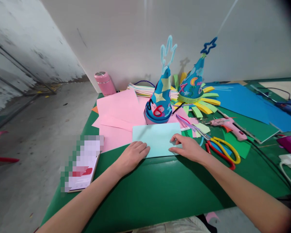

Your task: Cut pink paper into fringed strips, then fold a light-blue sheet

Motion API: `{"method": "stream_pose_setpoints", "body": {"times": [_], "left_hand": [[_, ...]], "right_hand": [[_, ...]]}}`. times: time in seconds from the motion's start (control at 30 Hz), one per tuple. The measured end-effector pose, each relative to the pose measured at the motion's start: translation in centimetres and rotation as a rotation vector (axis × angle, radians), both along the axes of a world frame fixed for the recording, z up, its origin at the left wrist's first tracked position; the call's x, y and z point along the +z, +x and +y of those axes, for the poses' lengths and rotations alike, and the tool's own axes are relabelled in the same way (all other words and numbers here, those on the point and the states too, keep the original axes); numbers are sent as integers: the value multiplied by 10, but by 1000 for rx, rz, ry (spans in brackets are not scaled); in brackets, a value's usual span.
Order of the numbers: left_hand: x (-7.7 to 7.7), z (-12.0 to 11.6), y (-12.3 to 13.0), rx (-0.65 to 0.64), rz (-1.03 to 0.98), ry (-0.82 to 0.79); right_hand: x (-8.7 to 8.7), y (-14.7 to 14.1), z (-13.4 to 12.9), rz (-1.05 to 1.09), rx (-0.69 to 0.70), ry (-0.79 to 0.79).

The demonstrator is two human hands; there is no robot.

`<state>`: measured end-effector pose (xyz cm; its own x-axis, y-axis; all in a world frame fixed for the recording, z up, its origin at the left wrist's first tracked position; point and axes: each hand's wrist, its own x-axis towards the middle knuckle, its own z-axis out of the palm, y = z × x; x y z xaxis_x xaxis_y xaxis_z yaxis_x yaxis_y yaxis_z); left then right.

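A light blue sheet of paper [157,137] lies on the green table [155,187] in front of me. Flat on its left end rests my left hand [135,154], fingers stretched out over the paper. At the right end is my right hand [188,147], its thumb and fingers apart over the edge with a gap between them. Just behind the paper stands a decorated blue cone hat [163,92] with a light blue pipe-cleaner shape on top. Pink paper sheets [117,106] spread out behind and to the left.
Red-and-yellow-handled scissors [223,150] and a pink glue gun [229,126] lie to the right. A second cone hat [194,81] stands at the back, near blue sheets [244,100]. A phone [84,165] is at the left edge; a pink bottle [104,83] stands behind.
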<state>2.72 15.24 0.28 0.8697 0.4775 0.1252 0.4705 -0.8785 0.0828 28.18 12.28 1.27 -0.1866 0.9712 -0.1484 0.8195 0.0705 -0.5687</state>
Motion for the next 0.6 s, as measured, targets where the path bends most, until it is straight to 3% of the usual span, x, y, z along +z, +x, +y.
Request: {"method": "stream_pose_setpoints", "body": {"times": [0.2,0.4,0.6], "left_hand": [[-4,-12,9,-88,26,-22],[6,-26,22,-52,111,-183],[6,-26,21,-53,126,-195]], "right_hand": [[-2,0,1,-6,0,14],[-2,1,1,-11,5,24],[-1,2,4,-23,8,34]]}}
